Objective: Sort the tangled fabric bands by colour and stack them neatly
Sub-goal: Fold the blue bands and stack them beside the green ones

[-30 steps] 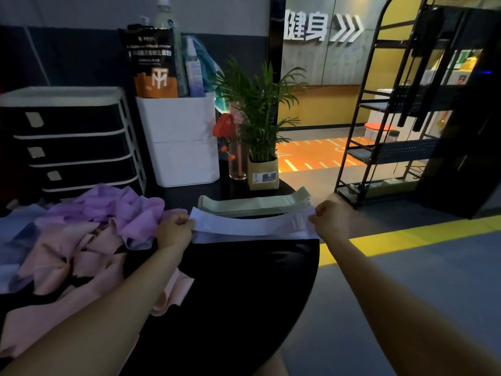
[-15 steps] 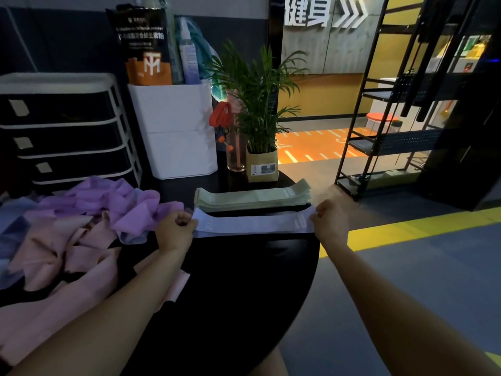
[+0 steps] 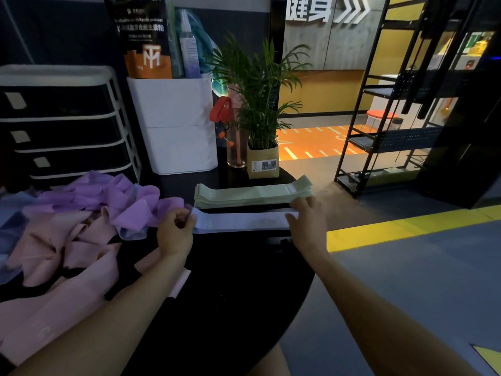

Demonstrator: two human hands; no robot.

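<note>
A pale blue band lies flat on the round black table, just in front of a neat stack of green bands. My left hand pinches the blue band's left end with curled fingers. My right hand rests on its right end with fingers laid flat over it. To the left sprawls a tangled heap of purple bands, pink bands and a few blue ones at the heap's left edge.
Behind the bands stand a white bin with a bag and bottles, a drawer unit, a glass bottle and a potted plant. A black metal rack stands on the floor to the right.
The blue band has been lowered from taut in the air onto the table. My right hand has uncurled from a fist and now lies flat on the band's end.
</note>
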